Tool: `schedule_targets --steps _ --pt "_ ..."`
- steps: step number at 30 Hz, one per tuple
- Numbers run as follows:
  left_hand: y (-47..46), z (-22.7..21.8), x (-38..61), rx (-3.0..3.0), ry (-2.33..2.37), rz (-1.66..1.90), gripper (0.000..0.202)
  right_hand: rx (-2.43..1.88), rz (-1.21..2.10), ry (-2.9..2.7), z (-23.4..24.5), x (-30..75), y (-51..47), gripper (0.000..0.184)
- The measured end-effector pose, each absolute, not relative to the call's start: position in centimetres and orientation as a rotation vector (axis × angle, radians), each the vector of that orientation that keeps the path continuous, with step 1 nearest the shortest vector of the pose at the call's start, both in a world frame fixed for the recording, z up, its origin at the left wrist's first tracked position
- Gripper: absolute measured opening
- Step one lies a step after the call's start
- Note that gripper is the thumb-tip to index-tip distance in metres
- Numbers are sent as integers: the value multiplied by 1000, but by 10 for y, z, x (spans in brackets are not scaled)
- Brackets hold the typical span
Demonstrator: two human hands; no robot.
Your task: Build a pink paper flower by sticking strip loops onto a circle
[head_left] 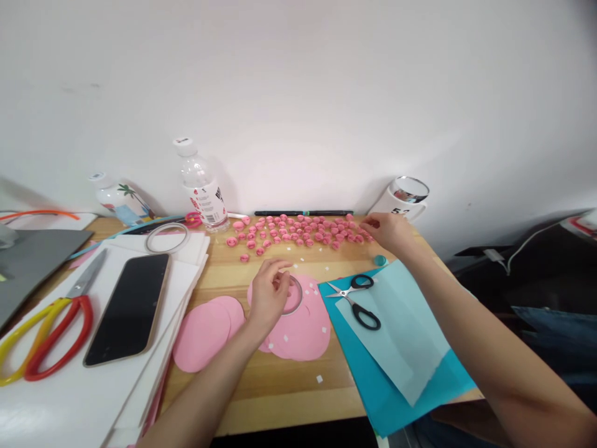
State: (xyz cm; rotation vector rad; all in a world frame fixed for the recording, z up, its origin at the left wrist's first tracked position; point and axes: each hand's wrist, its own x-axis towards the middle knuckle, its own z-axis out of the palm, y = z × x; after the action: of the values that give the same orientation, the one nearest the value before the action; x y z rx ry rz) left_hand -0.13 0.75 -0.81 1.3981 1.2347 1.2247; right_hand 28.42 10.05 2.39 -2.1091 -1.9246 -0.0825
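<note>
Several small pink paper rosettes (298,231) lie in rows near the wall at the back of the wooden table (280,386). My right hand (389,231) reaches to the right end of those rows, its fingers curled on a rosette there. My left hand (268,292) rests on a clear tape roll (295,297), fingers bent around it, above pink paper circles (303,333). More pink circles (205,333) lie to its left.
Black-handled scissors (357,298) lie on light and dark blue paper sheets (396,348) at right. A phone (128,308) and red-yellow scissors (44,336) sit on white sheets at left. Two bottles (200,186), a black pen (303,213) and a white mug (403,198) stand along the wall.
</note>
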Motion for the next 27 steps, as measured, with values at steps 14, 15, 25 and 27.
schedule_targets --steps 14,15,25,27 --pt "11 -8 -5 1584 1430 1325 30 -1930 192 -2321 28 231 61 8" --pt "10 -8 -4 1584 1438 1322 29 -1946 179 -2316 26 230 60 8" --pt "8 -10 -3 1592 1430 1304 22 -1984 9 -2250 5 230 64 14" --pt "7 -9 -3 1585 1412 1296 22 -1980 -39 -2247 -1 227 66 14"
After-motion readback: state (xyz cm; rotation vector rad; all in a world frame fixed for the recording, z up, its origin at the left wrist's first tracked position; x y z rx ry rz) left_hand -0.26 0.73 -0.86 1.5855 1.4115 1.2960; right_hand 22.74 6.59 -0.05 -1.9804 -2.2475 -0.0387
